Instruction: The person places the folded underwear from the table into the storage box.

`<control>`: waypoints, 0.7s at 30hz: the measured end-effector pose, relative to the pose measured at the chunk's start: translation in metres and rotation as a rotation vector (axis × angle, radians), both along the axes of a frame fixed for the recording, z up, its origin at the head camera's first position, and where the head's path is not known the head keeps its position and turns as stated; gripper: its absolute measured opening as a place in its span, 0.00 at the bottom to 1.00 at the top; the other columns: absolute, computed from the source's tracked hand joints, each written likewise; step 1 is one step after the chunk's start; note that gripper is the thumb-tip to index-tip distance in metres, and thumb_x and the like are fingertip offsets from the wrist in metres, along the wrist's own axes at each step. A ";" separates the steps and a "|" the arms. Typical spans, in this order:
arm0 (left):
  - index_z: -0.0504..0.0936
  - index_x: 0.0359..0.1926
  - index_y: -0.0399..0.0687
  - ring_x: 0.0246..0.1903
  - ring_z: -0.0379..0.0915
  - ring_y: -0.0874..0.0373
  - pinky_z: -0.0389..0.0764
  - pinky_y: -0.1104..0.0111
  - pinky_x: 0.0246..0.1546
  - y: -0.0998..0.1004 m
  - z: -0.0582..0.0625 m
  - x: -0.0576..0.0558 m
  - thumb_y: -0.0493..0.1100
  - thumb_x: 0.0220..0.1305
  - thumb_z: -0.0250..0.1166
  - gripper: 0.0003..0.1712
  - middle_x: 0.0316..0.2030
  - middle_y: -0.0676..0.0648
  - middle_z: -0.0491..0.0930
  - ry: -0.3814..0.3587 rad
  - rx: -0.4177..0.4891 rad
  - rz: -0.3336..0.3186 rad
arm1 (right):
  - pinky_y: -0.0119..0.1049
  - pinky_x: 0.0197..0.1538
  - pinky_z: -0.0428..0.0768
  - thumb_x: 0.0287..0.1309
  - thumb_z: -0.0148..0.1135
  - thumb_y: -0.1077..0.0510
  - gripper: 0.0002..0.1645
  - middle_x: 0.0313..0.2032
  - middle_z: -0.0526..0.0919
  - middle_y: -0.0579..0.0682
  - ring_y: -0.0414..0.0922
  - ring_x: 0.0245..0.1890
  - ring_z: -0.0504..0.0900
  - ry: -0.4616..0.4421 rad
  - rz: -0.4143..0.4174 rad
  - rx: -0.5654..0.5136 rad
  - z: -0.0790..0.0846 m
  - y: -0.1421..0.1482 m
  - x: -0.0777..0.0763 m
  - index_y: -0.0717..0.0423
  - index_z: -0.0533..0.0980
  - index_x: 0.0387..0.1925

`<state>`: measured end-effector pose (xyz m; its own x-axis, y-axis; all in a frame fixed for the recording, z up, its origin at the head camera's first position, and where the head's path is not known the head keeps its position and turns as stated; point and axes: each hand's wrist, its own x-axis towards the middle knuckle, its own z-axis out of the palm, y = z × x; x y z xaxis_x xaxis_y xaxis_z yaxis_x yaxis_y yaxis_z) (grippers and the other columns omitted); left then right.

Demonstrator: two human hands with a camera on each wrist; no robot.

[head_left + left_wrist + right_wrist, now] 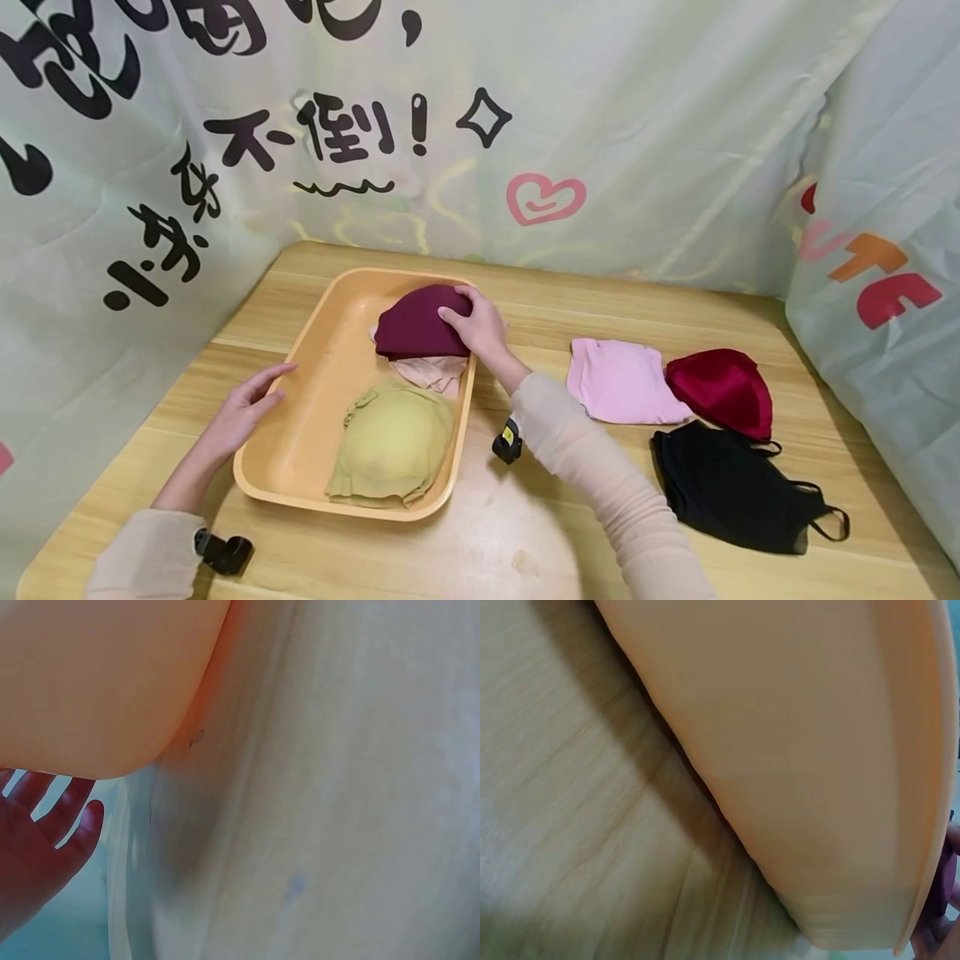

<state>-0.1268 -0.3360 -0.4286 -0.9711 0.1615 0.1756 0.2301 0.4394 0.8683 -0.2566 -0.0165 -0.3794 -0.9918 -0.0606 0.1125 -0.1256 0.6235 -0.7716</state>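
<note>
An orange plastic tray (300, 417) sits on the table. In its far right part lies a folded plum bra (420, 321), over a pale pink folded garment (429, 372). My right hand (480, 325) grips the plum bra's right end, thumb on top; in the right wrist view only some fingertips (951, 900) show past the tray's rim. A yellow-green folded bra (393, 446) fills the near right part of the tray. At the tray's left rim, my left hand (243, 408) rests with relaxed fingers; the left wrist view shows them spread beside the tray's outer wall.
Right of the tray lie a light pink folded garment (622, 379), a shiny red bra (723, 392) and a black bra (735, 487) with straps toward the right. Printed fabric (637, 125) hangs behind the wooden table (525, 533) and along both sides.
</note>
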 end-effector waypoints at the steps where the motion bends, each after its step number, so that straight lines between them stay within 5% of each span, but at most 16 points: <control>1: 0.62 0.60 0.28 0.53 0.50 0.83 0.61 0.88 0.45 0.000 0.000 0.000 0.36 0.68 0.49 0.23 0.61 0.23 0.53 -0.001 0.001 -0.001 | 0.53 0.52 0.61 0.53 0.62 0.45 0.29 0.55 0.75 0.49 0.51 0.54 0.72 0.002 -0.003 0.022 0.000 0.000 0.000 0.45 0.72 0.57; 21: 0.63 0.60 0.30 0.53 0.52 0.83 0.63 0.87 0.45 0.001 0.000 0.000 0.36 0.68 0.49 0.22 0.60 0.24 0.56 0.008 -0.020 0.020 | 0.52 0.53 0.60 0.53 0.61 0.44 0.29 0.53 0.76 0.52 0.56 0.50 0.70 0.005 0.028 0.126 -0.001 0.004 0.001 0.47 0.72 0.57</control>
<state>-0.1269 -0.3346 -0.4289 -0.9727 0.1458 0.1807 0.2284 0.4608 0.8576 -0.2561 -0.0121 -0.3807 -0.9890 -0.1019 0.1067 -0.1475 0.7115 -0.6870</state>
